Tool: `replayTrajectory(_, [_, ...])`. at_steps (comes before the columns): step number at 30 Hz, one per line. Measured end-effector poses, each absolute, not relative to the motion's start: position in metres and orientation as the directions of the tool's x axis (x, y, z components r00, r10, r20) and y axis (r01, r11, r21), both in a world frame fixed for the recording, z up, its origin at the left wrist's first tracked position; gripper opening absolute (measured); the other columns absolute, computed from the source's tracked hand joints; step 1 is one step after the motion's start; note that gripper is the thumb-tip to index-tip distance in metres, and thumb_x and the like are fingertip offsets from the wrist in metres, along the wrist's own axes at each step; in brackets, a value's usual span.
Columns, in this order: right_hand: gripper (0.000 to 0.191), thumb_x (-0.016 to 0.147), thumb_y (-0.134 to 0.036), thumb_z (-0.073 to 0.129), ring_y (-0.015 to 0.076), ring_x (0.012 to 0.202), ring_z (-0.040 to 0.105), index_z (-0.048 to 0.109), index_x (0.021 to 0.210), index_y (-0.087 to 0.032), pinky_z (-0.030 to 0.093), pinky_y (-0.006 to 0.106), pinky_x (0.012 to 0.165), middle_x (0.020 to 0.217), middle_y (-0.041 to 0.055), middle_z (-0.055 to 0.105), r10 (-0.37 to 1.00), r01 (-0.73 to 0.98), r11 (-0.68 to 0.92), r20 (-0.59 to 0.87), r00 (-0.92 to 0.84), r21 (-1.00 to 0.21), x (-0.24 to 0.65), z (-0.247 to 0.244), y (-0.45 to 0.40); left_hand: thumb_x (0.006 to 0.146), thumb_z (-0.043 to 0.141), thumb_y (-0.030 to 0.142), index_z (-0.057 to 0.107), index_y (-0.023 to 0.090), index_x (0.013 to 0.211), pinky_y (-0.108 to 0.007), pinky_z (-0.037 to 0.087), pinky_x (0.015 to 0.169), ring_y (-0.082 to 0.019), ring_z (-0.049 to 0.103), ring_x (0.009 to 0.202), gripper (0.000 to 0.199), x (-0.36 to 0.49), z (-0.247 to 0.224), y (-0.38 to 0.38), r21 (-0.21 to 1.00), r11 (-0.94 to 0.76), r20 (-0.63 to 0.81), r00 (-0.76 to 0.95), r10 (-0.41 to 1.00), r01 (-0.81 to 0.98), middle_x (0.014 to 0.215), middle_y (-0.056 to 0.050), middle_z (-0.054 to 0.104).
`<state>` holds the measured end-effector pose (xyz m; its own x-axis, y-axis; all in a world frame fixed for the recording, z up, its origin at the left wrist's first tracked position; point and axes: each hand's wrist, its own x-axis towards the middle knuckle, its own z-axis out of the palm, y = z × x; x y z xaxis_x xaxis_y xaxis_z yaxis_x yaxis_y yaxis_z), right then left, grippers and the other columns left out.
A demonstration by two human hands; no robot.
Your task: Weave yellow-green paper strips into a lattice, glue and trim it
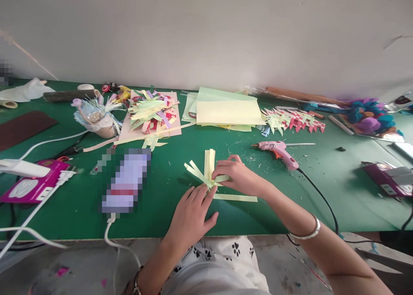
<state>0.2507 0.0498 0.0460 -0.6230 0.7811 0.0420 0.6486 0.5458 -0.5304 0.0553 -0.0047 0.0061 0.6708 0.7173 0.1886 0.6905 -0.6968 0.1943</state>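
Had pale yellow-green paper strips [209, 161] under both hands, low in the middle of the green table [167, 170], near its front edge. Looked thin, flat and straight-cut, running out several ways from one small crossing. Pointed away from the body in a broad band of two lengths side by side, slightly different in tint. Splayed toward the upper left in two narrower ends, parted like a V, with squared tips. Showed a greener length beneath the right hand [237, 176], partly covered by fingers. Included, lower down, a single strip lying crosswise to the right, with its near end close to the left hand [193, 209]. Could not tell of any join there, nor make out the folds at the crossing, being too small and half hidden.

Kept the left fingers nearly straight and close together, thumb held well out, fingertips laid on the crossing with nothing gripped. Bent the right fingers inward over the strips; could not tell how wide apart from the hidden thumb, or with what pinched between. Had a pink glue gun [279, 151] lying to the right, apart from the strips.
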Motion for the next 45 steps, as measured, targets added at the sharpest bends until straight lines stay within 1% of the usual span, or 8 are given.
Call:
replayTrajectory(4, [0.010, 0.077, -0.012, 0.054, 0.0134, 0.080, 0.056, 0.059, 0.083, -0.018, 0.040, 0.026, 0.072, 0.088, 0.0036, 0.061, 0.767, 0.559, 0.496, 0.035, -0.640, -0.665, 0.244, 0.039, 0.056, 0.081, 0.049, 0.033, 0.045, 0.015, 0.123, -0.042, 0.044, 0.086, -0.025, 0.054, 0.097, 0.046, 0.060, 0.006, -0.004, 0.191, -0.683, 0.197, 0.654, 0.730, 0.705, 0.103, -0.010, 0.057])
replayTrajectory(10, [0.019, 0.067, -0.003, 0.053, 0.0117, 0.072, 0.053, 0.058, 0.078, -0.017, 0.043, 0.023, 0.065, 0.083, 0.0019, 0.061, 0.800, 0.553, 0.417, 0.002, -0.600, -0.721, 0.236, 0.033, 0.059, 0.082, 0.048, 0.035, 0.048, 0.020, 0.121, -0.038, 0.047, 0.075, -0.024, 0.055, 0.089, 0.042, 0.065, 0.006, -0.006, 0.189, -0.659, 0.218, 0.624, 0.751, 0.728, 0.097, -0.009, 0.056])
replayTrajectory(25, [0.016, 0.072, -0.009, 0.054, 0.0136, 0.081, 0.058, 0.059, 0.085, -0.018, 0.045, 0.024, 0.074, 0.088, 0.0023, 0.063, 0.810, 0.487, 0.371, 0.019, -0.586, -0.790, 0.237, 0.031, 0.061, 0.084, 0.045, 0.032, 0.046, 0.011, 0.119, -0.039, 0.046, 0.079, -0.024, 0.055, 0.091, 0.041, 0.068, 0.001, -0.007, 0.202, -0.617, 0.205, 0.583, 0.786, 0.761, 0.097, -0.010, 0.057])
replayTrajectory(34, [0.041, 0.070, 0.004, 0.039, 0.0121, 0.081, 0.059, 0.058, 0.100, -0.015, 0.047, 0.025, 0.072, 0.094, 0.0052, 0.064, 0.740, 0.541, 0.475, -0.017, -0.672, -0.694, 0.230, 0.057, 0.111, 0.086, 0.041, 0.029, 0.040, 0.014, 0.126, -0.038, 0.046, 0.081, -0.024, 0.056, 0.096, 0.043, 0.067, 0.001, -0.009, 0.207, -0.617, 0.230, 0.575, 0.785, 0.759, 0.101, -0.010, 0.059])
replayTrajectory(37, [0.044, 0.072, 0.002, 0.041, 0.0124, 0.091, 0.059, 0.056, 0.110, -0.016, 0.048, 0.023, 0.073, 0.111, 0.0056, 0.061, 0.653, 0.528, 0.537, -0.072, -0.754, -0.658, 0.206, 0.059, 0.153, 0.086, 0.040, 0.029, 0.042, 0.015, 0.125, -0.037, 0.046, 0.081, -0.024, 0.056, 0.096, 0.041, 0.066, -0.001, -0.009, 0.201, -0.616, 0.239, 0.572, 0.785, 0.762, 0.100, -0.009, 0.059])
replayTrajectory(40, [0.047, 0.076, 0.000, 0.040, 0.0150, 0.101, 0.055, 0.052, 0.119, -0.016, 0.044, 0.028, 0.084, 0.117, 0.0061, 0.058, 0.760, 0.654, 0.565, 0.007, -0.650, -0.504, 0.178, 0.048, 0.193, 0.087, 0.039, 0.030, 0.039, 0.015, 0.127, -0.037, 0.045, 0.082, -0.023, 0.055, 0.097, 0.043, 0.066, -0.003, -0.010, 0.180, -0.616, 0.252, 0.570, 0.782, 0.766, 0.101, -0.009, 0.059])
replayTrajectory(43, [0.051, 0.080, -0.004, 0.041, 0.0223, 0.121, 0.039, 0.040, 0.130, -0.013, 0.035, 0.037, 0.096, 0.136, 0.0122, 0.040, 0.827, 0.727, 0.527, 0.066, -0.559, -0.441, 0.156, 0.028, 0.219, 0.086, 0.039, 0.029, 0.038, 0.016, 0.128, -0.036, 0.045, 0.079, -0.023, 0.056, 0.093, 0.044, 0.066, -0.004, -0.010, 0.184, -0.602, 0.239, 0.559, 0.794, 0.777, 0.100, -0.009, 0.059])
replayTrajectory(45, [0.048, 0.082, -0.009, 0.043, 0.0260, 0.121, 0.037, 0.039, 0.130, -0.012, 0.034, 0.041, 0.095, 0.135, 0.0144, 0.040, 0.857, 0.768, 0.491, 0.066, -0.512, -0.411, 0.148, 0.015, 0.226, 0.085, 0.040, 0.028, 0.038, 0.016, 0.128, -0.037, 0.045, 0.078, -0.023, 0.055, 0.091, 0.045, 0.066, -0.004, -0.009, 0.199, -0.596, 0.221, 0.557, 0.801, 0.778, 0.098, -0.009, 0.058])
